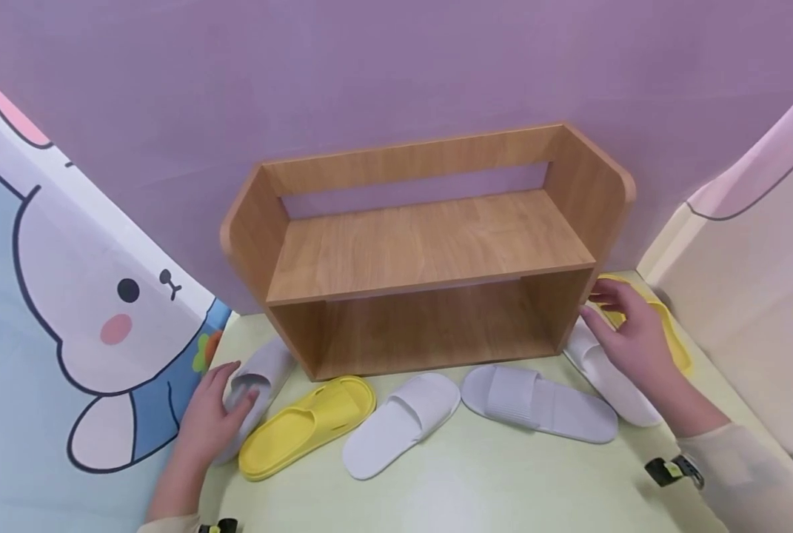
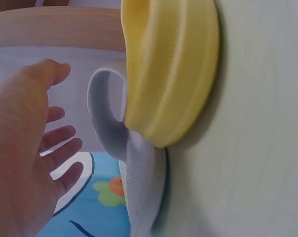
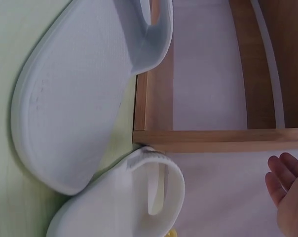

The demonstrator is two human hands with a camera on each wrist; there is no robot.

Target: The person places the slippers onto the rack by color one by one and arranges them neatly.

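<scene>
My left hand (image 1: pixel 211 416) hovers over a grey slipper (image 1: pixel 272 361) at the left end of the row. In the left wrist view its fingers are spread and hold nothing, apart from the slipper's strap (image 2: pixel 100 116). My right hand (image 1: pixel 631 334) is beside the right side panel of a small wooden shelf (image 1: pixel 429 240), above a white slipper (image 1: pixel 626 396) and a yellow slipper (image 1: pixel 677 342). Its fingers (image 3: pixel 282 173) are loosely extended with nothing between them in the right wrist view. Both shelf levels are bare.
In front of the shelf lie a yellow slipper (image 1: pixel 279 444), a white slipper (image 1: pixel 377 443) and a grey slipper (image 1: pixel 572 413) on the pale tabletop (image 1: pixel 463 488). A purple backdrop (image 1: pixel 396 74) stands behind, with a rabbit-printed panel (image 1: pixel 89 296) at left and a pale panel (image 1: pixel 763 296) at right.
</scene>
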